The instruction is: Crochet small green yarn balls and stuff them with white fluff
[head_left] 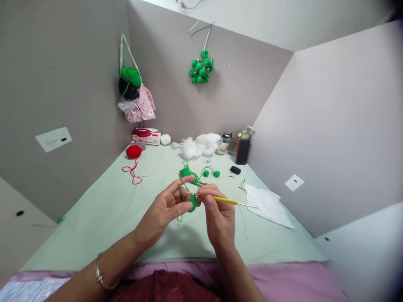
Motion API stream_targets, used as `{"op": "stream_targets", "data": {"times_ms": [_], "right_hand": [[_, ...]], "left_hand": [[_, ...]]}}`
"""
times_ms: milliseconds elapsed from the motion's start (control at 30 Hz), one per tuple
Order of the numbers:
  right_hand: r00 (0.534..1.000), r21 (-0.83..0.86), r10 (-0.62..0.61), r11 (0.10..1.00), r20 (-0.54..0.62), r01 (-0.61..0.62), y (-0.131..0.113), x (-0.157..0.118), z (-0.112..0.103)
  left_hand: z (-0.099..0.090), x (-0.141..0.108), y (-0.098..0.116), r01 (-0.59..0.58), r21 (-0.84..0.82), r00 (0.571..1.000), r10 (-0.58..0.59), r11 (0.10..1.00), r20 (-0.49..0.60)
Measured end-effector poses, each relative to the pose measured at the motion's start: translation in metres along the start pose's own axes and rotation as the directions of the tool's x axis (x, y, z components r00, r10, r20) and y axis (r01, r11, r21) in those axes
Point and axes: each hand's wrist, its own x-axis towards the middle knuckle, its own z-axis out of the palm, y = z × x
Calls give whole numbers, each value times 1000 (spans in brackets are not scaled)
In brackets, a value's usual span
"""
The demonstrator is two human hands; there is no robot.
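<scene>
While the L hand [160,211] pinches the small green crochet piece [192,204] between thumb & fingers, yarn [180,192] over its index, the R hand [221,216] has fingers clamped pen-style on the yellow hook [225,200], above mid tabletop [103,218]. Prob. best: even tension, pinch close to the working loop, rotate gently so strands don't split.

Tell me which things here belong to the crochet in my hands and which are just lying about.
Part of the work, it seems:
yellow-handled hook, in your right hand
small green piece, in your left hand
green yarn

Probably just lying about for now:
red yarn ball
white stuffing
white paper
small black object
</scene>
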Motion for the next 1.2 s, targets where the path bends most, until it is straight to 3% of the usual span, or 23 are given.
{"op": "stream_targets", "data": {"times_ms": [333, 433, 600, 700, 1200], "right_hand": [[999, -150, -39, 988, 36, 44, -14, -3, 9], [1000, -98, -12, 995, 16, 14, -12, -2, 7], [985, 164, 170, 973, -25, -164, -8, 1, 6], [974, 236, 223, 949, -41, -208, -9, 2, 8], [985, 111, 170, 979, 34, -172, -4, -2, 1]], "left_hand": [[-3, -6, 7, 31, 60, 1000, -30, 998, -8], [-4, -6, 8, 42, 88, 999, -41, 995, -8], [-3, -4, 7, 19, 127, 997, -9, 992, -80], [-2, -3, 5, 6, 117, 995, 6, 993, -96], [-10, -6, 1, -10, 247, 991, 42, 969, -127]]}}
